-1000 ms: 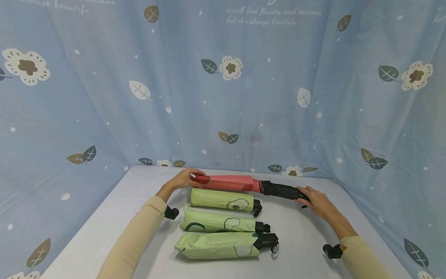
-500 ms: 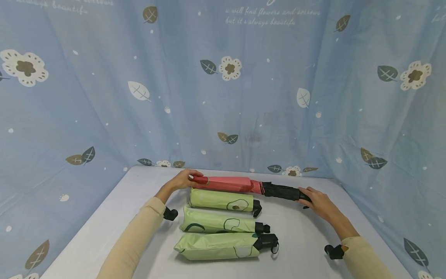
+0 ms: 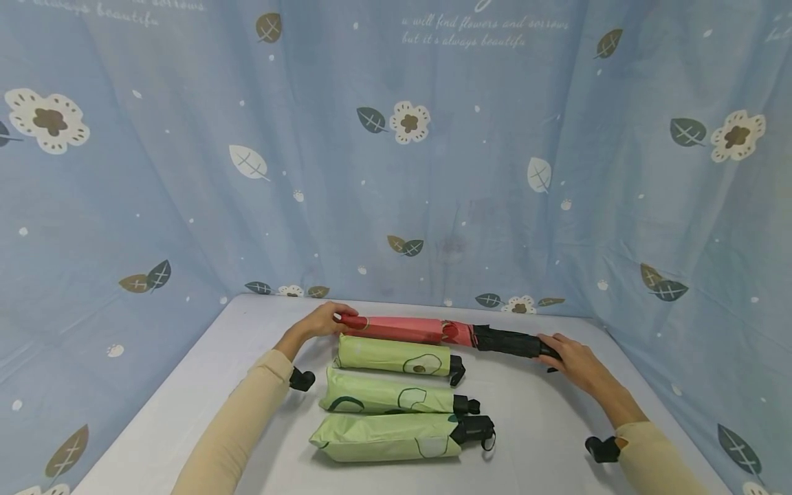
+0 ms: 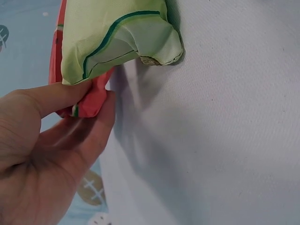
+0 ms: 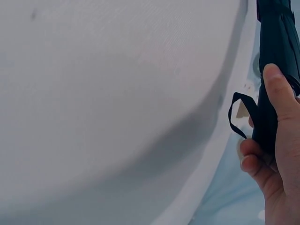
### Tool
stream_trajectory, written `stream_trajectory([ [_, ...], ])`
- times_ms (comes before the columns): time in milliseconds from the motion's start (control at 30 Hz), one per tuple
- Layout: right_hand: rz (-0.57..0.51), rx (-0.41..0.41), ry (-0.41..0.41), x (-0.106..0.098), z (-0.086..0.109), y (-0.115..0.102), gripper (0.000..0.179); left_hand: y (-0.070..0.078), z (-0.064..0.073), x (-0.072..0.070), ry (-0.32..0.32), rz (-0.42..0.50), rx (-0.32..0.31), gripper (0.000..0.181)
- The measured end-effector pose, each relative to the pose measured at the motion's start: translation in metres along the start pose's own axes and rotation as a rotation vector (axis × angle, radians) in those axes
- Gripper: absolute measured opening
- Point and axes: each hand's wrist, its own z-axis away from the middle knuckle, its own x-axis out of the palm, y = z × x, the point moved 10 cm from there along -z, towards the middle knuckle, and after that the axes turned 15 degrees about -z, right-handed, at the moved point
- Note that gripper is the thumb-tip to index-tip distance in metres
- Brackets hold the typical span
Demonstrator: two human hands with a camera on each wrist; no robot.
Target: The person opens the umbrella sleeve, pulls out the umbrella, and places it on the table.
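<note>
In the head view my left hand (image 3: 324, 319) pinches the closed end of a red sleeve (image 3: 399, 328) with a watermelon-like print; the left wrist view shows this red cloth end (image 4: 91, 104) between thumb and fingers. Out of the sleeve's right end comes a folded umbrella (image 3: 507, 342), red near the sleeve and black further right. My right hand (image 3: 569, 356) grips its black handle end. A thin black strap (image 5: 231, 116) loops from the handle in the right wrist view. How much umbrella is inside the sleeve is hidden.
Three green avocado-print umbrellas in sleeves lie in a row in front: the back one (image 3: 377, 352), the middle one (image 3: 377, 390) and the front one (image 3: 377, 437), handles to the right. A blue patterned curtain (image 3: 470, 206) closes off the white table's (image 3: 532, 447) back and sides.
My right hand has moved right with the umbrella handle, and more of the red section shows beyond the sleeve. My left hand and sleeve have shifted slightly left. The green umbrellas stay put.
</note>
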Motion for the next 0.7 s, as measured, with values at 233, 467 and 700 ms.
stream_trajectory([
  [233,-0.005,0.015,-0.032,-0.003,0.008,0.006,0.053,0.003,-0.001,0.004,-0.035,-0.008,0.019,0.039],
  [467,-0.006,0.0,-0.052,-0.003,0.011,0.011,0.054,-0.001,-0.002,0.006,-0.057,0.018,-0.016,0.039],
  [700,-0.017,0.05,-0.125,0.006,0.015,0.018,0.054,0.005,-0.002,0.007,-0.057,-0.001,0.019,0.042],
])
